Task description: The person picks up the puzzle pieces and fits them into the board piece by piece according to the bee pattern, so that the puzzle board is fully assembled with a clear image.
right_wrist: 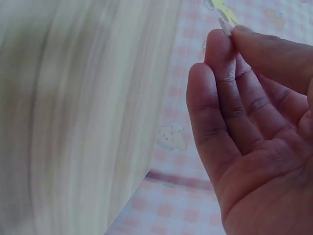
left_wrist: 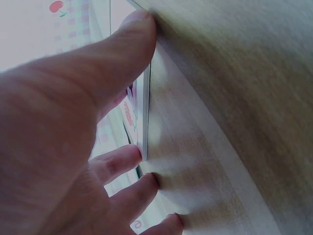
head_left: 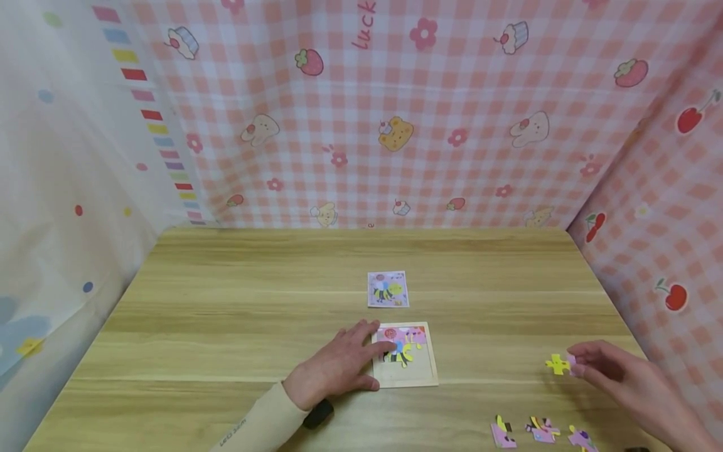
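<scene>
My right hand (head_left: 627,380) is raised over the right side of the table and pinches a yellow and pink jigsaw piece (head_left: 557,364) between thumb and fingertips. In the right wrist view only a sliver of that piece (right_wrist: 225,25) shows. At the middle of the table lies a square wooden puzzle tray (head_left: 433,364), its upper part filled with joined pieces of a bee picture (head_left: 398,355) and its lower part bare. My left hand (head_left: 341,361) rests spread along the tray's left edge, thumb at the lower corner and one finger reaching over the joined pieces.
A square card with the whole bee picture (head_left: 387,290) lies behind the tray. Near the front right edge are loose jigsaw pieces: one (head_left: 503,434), another (head_left: 542,430) and a third (head_left: 582,438). Patterned cloth (head_left: 361,157) hangs around the table.
</scene>
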The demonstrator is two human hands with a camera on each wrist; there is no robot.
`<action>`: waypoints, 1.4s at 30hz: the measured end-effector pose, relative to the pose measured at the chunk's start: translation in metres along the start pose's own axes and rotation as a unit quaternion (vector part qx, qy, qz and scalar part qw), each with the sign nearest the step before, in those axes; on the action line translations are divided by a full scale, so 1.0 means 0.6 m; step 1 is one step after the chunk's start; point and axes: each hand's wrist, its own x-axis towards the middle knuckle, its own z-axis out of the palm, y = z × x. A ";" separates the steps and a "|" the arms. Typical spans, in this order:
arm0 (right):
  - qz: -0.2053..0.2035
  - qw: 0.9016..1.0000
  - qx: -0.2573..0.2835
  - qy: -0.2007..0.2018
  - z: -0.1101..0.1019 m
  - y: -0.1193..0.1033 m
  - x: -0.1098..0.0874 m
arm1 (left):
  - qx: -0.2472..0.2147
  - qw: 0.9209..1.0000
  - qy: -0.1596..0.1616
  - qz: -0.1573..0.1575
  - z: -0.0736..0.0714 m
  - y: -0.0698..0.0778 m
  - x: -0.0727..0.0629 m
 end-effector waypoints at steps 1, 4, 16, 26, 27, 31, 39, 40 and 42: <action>0.001 1.000 -0.001 0.001 0.000 -0.004 0.002 | -0.001 1.000 0.001 0.000 0.000 0.000 0.000; 0.005 1.000 0.002 -0.005 0.002 -0.013 0.006 | 0.000 1.000 0.001 0.000 0.001 0.001 0.000; 0.012 1.000 -0.011 -0.017 0.010 -0.054 0.024 | 0.005 1.000 0.003 -0.001 0.003 0.004 0.001; -0.034 0.999 0.014 -0.018 0.025 -0.088 0.042 | 0.011 1.000 -0.003 -0.012 0.000 0.005 0.003; -0.040 0.999 0.017 -0.019 0.027 -0.090 0.045 | 0.013 1.000 -0.003 -0.012 0.000 0.005 0.003; -0.069 0.997 0.038 -0.026 0.038 -0.097 0.057 | 0.017 1.000 -0.005 -0.014 0.000 0.004 0.004; -0.101 0.993 0.054 -0.030 0.056 -0.118 0.074 | 0.018 1.000 -0.003 -0.012 0.000 0.004 0.004; -0.104 0.993 0.056 -0.031 0.058 -0.120 0.076 | 0.017 1.000 -0.003 -0.012 -0.001 0.004 0.004; -0.110 0.992 0.060 -0.033 0.063 -0.125 0.079 | 0.016 1.000 -0.003 -0.013 -0.001 0.004 0.003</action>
